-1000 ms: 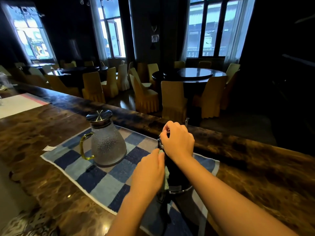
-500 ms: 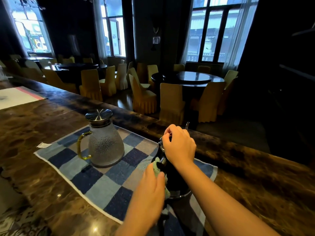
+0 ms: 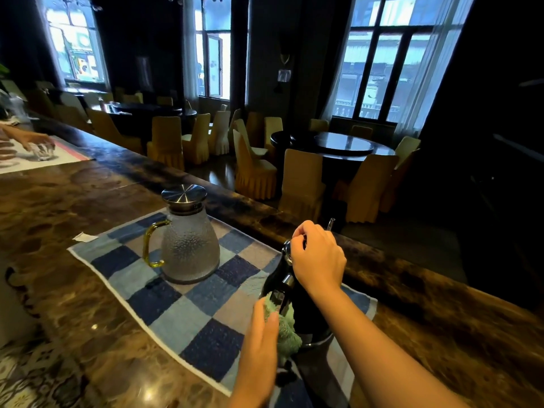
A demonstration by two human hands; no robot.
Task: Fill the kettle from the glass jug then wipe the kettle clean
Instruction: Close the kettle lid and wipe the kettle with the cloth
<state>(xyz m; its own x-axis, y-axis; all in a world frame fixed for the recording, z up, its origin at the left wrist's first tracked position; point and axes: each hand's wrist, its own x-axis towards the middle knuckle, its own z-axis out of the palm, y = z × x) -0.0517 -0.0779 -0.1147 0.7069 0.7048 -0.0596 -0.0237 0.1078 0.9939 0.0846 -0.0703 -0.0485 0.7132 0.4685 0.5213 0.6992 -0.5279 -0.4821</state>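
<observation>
A black kettle stands on the right part of a blue checked towel on the marble counter. My right hand grips the kettle's top from above. My left hand presses a green cloth against the kettle's left side, beside its handle. A textured glass jug with a steel lid and a yellow-green handle stands upright on the towel, well left of the kettle and apart from both hands.
The brown marble counter drops off at its far edge toward a dining room of yellow chairs and dark round tables. At the far left another person's hand holds a glass on a white mat. A paper scrap lies near the towel.
My left hand with the green cloth has slid down the kettle's left side. My right hand stays on the kettle's top. Another person's hand with a glass has come into view at the far left.
</observation>
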